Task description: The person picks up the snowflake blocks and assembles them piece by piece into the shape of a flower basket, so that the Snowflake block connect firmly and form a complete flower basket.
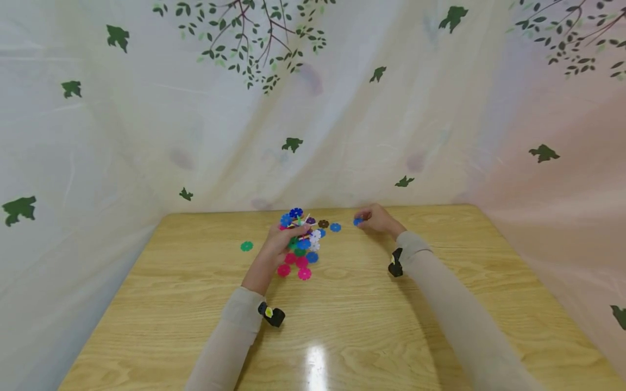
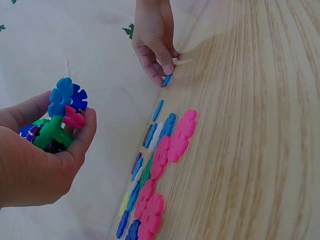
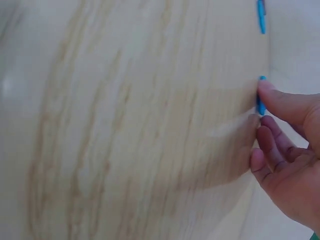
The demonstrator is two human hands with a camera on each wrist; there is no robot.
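My left hand (image 1: 277, 243) grips a cluster of interlocked flower-shaped plastic discs (image 2: 52, 131), raised above the table at the pile's left side. Light blue, dark blue, pink and green discs show in the cluster in the left wrist view; the palm hides part of it. Toward the table's back edge, my right hand (image 1: 382, 218) pinches a single blue flower disc (image 3: 261, 102) between thumb and fingers, close to the wood. Another blue disc (image 1: 335, 227) lies flat between that hand and the pile. Pink discs (image 1: 301, 262) lie below the left hand, beside white and blue ones.
A lone green disc (image 1: 246, 246) lies left of the pile, and a brown disc (image 1: 324, 224) lies near the back. The wooden table (image 1: 352, 315) ends at a hanging cloth (image 1: 342, 163) with leaf and bird prints.
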